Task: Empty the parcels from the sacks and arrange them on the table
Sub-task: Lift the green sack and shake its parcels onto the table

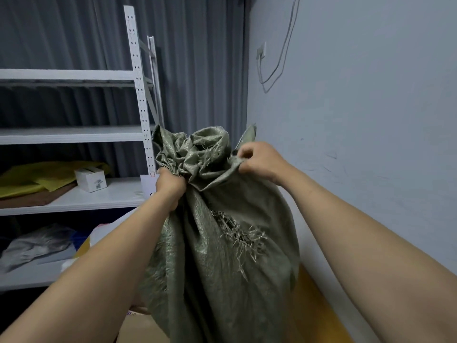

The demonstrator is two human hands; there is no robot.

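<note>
While the sack [222,280] hangs upright between shelf [74,194] and wall [358,120], I have the left hand [170,185] clenching its bunched neck, fingers curled tight; the right hand [259,160] pinches the rim.

1. White metal shelving rack [74,134] stands before a grey curtain [197,58].
2. 1 small white box [90,179] sits on a shelf beside yellow sheets [37,178] over brown cloth [32,198].
3. Crumpled grey plastic [37,243], perhaps a bag, lies on the shelf below.
4. Wall socket [261,51] with a white cable [286,43].
</note>
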